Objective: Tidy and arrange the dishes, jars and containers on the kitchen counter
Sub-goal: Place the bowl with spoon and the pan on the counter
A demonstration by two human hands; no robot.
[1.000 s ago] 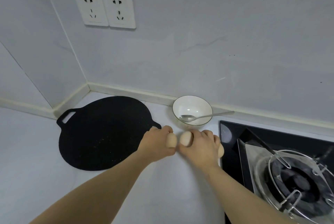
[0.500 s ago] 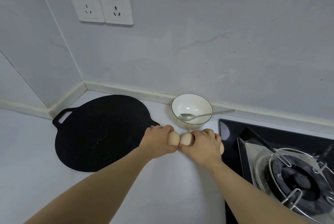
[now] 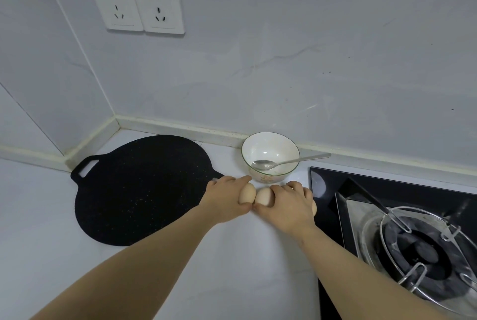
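Two hands come together low over the white surface [image 3: 245, 268], and each is curled round an egg. Our left hand [image 3: 224, 198] grips the first egg [image 3: 247, 193] between thumb and fingers, with the egg's end showing on the right. Our right hand [image 3: 286, 207] grips the second egg [image 3: 263, 195] the same way, its end showing on the left. The two eggs sit side by side, and we cannot tell whether they touch or are a hair apart. Our thumb tips meet just beneath them. We cannot tell whether the eggs rest on the surface or are lifted clear of it. At the outer edge of our right hand a pale sliver of a third egg [image 3: 314, 208] shows, but we cannot tell whether the hand holds it. Just beyond our fingertips stands the white bowl [image 3: 273, 148], upright and close to the back wall. A metal spoon [image 3: 263, 164] lies in it, with the handle sticking out over the right rim. To the left of our left hand a flat black griddle pan [image 3: 139, 190] lies on the surface, its loop handle pointing into the corner. To the right is a black glass cooktop [image 3: 374, 185] with a gas burner [image 3: 423, 252] under a wire pan support. High on the wall are two white sockets [image 3: 136, 4].
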